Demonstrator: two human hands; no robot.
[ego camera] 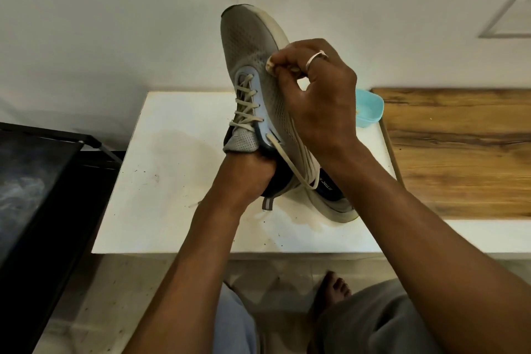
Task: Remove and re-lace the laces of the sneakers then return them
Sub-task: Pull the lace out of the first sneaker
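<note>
A grey mesh sneaker [250,46] stands tilted, toe up toward the wall, its heel resting on the white table [172,181]. Cream laces [245,106] cross through its eyelets, and one loose lace end [290,164] runs down past the collar. My left hand [250,175] grips the sneaker at its collar from below, fingers tucked into the opening. My right hand [316,89] lies against the sneaker's right side, thumb and fingers pinched together on a bit of lace near the upper eyelets. A ring sits on one finger.
A turquoise plastic container [370,108] stands behind my right hand at the table's right edge. A wooden surface [459,152] lies to the right, a black rack [43,181] to the left. A white wall is close behind. My bare foot [333,290] is on the floor below.
</note>
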